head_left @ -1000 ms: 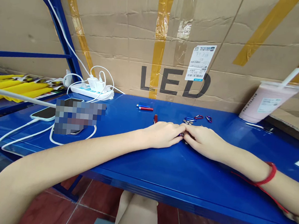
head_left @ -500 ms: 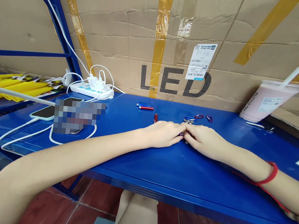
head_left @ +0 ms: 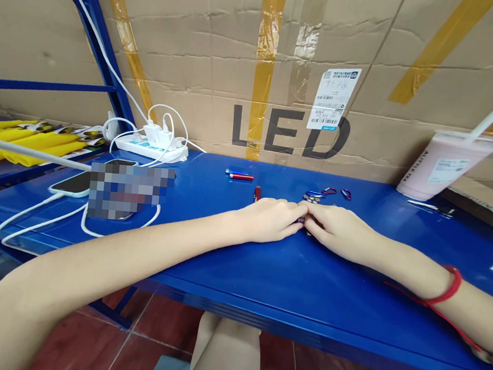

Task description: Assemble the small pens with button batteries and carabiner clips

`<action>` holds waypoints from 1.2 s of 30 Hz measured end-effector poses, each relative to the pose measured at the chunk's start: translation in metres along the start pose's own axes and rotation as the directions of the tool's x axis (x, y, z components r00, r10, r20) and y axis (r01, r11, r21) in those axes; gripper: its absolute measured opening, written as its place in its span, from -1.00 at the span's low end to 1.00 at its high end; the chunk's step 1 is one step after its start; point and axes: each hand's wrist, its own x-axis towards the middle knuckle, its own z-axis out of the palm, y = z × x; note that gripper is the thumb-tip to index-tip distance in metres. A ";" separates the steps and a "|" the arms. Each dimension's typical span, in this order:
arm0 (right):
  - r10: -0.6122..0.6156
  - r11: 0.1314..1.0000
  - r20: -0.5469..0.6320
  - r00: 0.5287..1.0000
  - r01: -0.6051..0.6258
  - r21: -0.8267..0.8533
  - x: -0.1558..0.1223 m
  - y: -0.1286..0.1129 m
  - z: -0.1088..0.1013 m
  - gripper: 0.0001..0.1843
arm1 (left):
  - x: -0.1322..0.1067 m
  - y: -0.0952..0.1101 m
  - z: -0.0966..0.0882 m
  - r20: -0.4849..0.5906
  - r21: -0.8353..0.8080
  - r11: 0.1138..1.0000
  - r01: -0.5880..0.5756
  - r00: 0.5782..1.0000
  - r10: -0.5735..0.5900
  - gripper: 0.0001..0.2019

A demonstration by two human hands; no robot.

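Note:
My left hand (head_left: pixel 269 221) and my right hand (head_left: pixel 337 230) rest on the blue table (head_left: pixel 264 278), fingertips meeting around a small dark purple item (head_left: pixel 301 220) that is mostly hidden. Both hands pinch it. Just beyond the fingers lies a small heap of metal rings and coloured carabiners (head_left: pixel 314 197). A red carabiner (head_left: pixel 328 191) and another red one (head_left: pixel 346 194) lie a little farther back. A small red piece (head_left: pixel 256 193) lies close to my left hand's knuckles.
A red and blue stick pair (head_left: pixel 238 175) lies farther back. A white power strip with chargers (head_left: pixel 152 145), cables and a phone (head_left: pixel 71 184) are at left. A pink drink cup with straw (head_left: pixel 444 165) stands at right before a big cardboard box (head_left: pixel 282 67). Scissors (head_left: pixel 432 208) lie near the cup.
Hands stay together on the small item; the view has tilted slightly, nothing else has moved.

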 end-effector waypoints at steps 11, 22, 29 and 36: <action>-0.009 1.000 -0.019 1.000 0.009 -0.003 0.001 0.000 0.000 -0.82 | 0.000 0.000 -0.001 0.003 0.002 1.000 0.001 1.000 -0.001 -0.83; -0.002 1.000 -0.013 1.000 0.002 -0.008 0.000 -0.001 -0.001 -0.81 | 0.000 0.001 -0.002 0.011 -0.020 1.000 0.003 1.000 -0.003 -0.84; -0.007 1.000 -0.011 1.000 0.007 -0.004 0.000 0.000 0.000 -0.81 | 0.000 0.001 -0.002 0.010 -0.013 1.000 0.005 1.000 -0.005 -0.83; -0.008 1.000 -0.028 1.000 0.008 0.001 0.000 0.000 0.000 -0.81 | 0.000 0.002 -0.003 0.013 -0.009 1.000 0.004 1.000 -0.004 -0.82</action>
